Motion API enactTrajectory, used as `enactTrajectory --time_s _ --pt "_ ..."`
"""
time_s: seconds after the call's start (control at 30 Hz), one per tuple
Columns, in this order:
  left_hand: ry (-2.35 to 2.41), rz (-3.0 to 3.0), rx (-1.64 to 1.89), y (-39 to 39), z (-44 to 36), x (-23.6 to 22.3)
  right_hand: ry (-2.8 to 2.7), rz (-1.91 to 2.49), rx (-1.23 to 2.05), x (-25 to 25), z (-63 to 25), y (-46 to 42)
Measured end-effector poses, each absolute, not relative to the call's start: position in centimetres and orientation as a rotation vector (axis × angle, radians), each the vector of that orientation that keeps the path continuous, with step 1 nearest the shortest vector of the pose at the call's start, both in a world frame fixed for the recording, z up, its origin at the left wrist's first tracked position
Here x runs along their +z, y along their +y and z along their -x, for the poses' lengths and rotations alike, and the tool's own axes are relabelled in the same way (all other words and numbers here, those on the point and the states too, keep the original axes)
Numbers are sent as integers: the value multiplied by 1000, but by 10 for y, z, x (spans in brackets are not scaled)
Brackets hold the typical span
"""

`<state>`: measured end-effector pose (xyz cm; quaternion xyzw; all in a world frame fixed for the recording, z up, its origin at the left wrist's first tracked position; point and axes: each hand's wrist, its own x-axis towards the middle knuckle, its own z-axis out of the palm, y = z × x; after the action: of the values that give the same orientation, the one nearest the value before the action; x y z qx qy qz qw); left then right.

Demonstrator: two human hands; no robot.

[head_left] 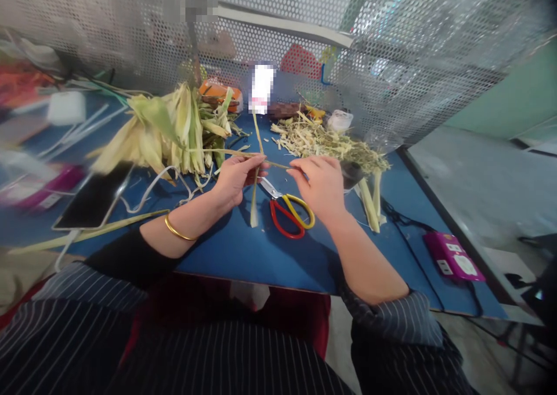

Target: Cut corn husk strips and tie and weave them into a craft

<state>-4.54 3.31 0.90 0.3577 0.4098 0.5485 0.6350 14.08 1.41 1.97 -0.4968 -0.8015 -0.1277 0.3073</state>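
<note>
Two narrow corn husk strips cross at the fingers of my left hand (239, 177), which pinches them where they meet. One corn husk strip (258, 135) runs away from me and its wider tail hangs toward the table's front. The other goes sideways, and its right end is pinched between the thumb and fingers of my right hand (319, 183). Beneath and between my hands lie scissors (288, 216) with one red and one yellow handle, their blades partly hidden by my left hand.
A pile of corn husks (174, 122) lies at the left, above a dark phone (93, 198) with a white cable. Shredded husk scraps (326, 137) are heaped at the back right. A purple power strip (452, 256) sits near the right edge. Perforated metal mesh (278, 24) closes off the back.
</note>
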Motion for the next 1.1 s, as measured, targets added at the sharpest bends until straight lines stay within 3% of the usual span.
enactTrajectory --time_s 0.87,1.1 --pt "956 -867 1140 36 44 4 -2179 1296 -534 19 -139 15" --pt "931 -916 1125 31 44 6 -2190 1261 -395 19 -140 16"
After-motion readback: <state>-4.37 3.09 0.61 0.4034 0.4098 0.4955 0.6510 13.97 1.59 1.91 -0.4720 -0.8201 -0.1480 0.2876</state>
